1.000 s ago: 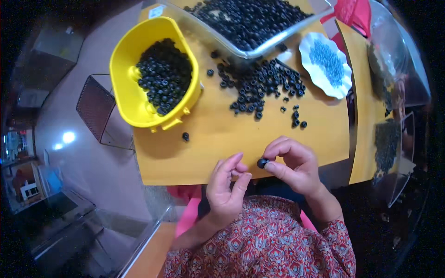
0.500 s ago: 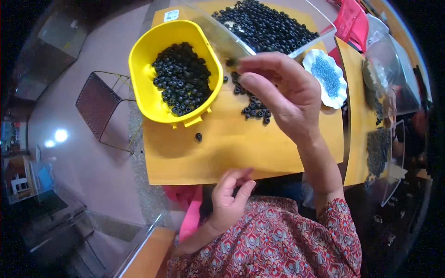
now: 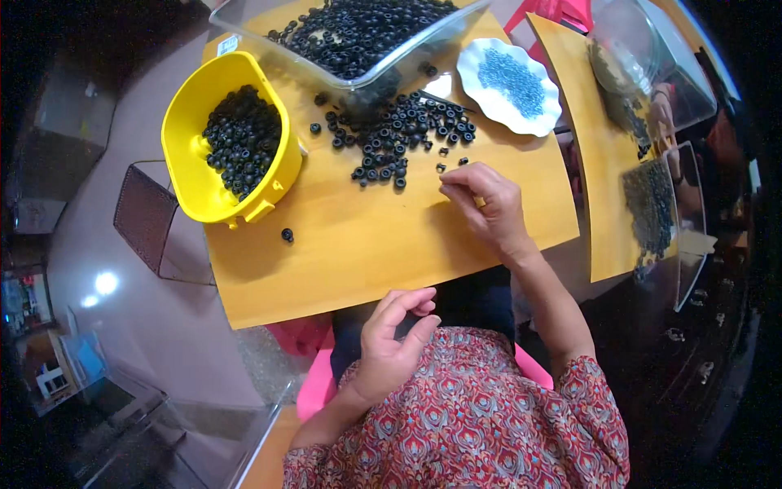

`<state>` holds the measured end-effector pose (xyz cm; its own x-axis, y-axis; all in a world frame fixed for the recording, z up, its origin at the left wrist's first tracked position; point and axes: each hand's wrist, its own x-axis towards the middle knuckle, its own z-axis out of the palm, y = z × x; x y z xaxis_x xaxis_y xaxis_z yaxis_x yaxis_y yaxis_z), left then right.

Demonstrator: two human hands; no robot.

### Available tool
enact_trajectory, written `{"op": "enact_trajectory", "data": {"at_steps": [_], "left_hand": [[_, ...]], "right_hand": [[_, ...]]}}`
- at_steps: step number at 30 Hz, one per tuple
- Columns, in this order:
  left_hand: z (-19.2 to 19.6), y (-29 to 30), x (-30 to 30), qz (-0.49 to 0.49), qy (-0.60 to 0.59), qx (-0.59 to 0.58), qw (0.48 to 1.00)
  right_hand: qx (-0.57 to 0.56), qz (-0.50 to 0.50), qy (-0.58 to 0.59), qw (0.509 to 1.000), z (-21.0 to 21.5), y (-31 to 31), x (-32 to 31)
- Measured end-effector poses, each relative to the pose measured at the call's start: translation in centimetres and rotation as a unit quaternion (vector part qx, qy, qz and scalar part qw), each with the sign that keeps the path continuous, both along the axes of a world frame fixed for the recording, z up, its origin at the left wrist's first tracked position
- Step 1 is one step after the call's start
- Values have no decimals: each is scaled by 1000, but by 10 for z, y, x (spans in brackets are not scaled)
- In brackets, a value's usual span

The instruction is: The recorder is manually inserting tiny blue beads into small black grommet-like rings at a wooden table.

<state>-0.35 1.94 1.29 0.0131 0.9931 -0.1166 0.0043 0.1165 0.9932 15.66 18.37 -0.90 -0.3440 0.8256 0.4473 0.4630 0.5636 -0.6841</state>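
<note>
My right hand (image 3: pixel 485 208) rests on the yellow table (image 3: pixel 366 244), fingers curled, fingertips close to two loose black rings beside a scattered pile of black rings (image 3: pixel 399 134). Whether it pinches a ring I cannot tell. My left hand (image 3: pixel 393 342) hovers near my chest below the table's near edge, fingers apart and holding nothing. A yellow tub (image 3: pixel 224 147) with several black rings stands at the left. A single black ring (image 3: pixel 287 235) lies near the tub.
A clear tray (image 3: pixel 358 41) full of black rings sits at the back. A white scalloped dish (image 3: pixel 509 85) holds small blue pieces. A second yellow table (image 3: pixel 611 163) with clear containers stands to the right. A dark wire stool (image 3: pixel 147 216) is at left.
My right hand has come back from over the pile near the tub and dropped to the table by the loose rings. My left hand stayed near my chest.
</note>
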Motion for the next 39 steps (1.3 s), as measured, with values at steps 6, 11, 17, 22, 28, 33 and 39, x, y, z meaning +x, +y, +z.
{"op": "enact_trajectory", "data": {"at_steps": [6, 11, 17, 22, 28, 33, 39], "left_hand": [[2, -13, 14, 2, -11, 18, 1000], [3, -28, 17, 16, 3, 13, 1000], [6, -37, 18, 26, -5, 8, 1000], [2, -37, 16, 5, -28, -23, 999], [-5, -36, 15, -15, -52, -21, 998], [-8, -35, 15, -30, -43, -26, 998], [-10, -35, 18, 12, -46, -3, 999]], "right_hand": [[38, 4, -20, 999, -10, 24, 0], [99, 61, -83, 990, -9, 48, -24], [90, 65, -173, 979, -9, 61, -37], [135, 54, -145, 979, -7, 61, -37], [108, 85, -45, 989, -11, 24, -31], [100, 46, -98, 989, -15, 5, -39], [92, 32, -93, 991, -26, 9, -41]]}}
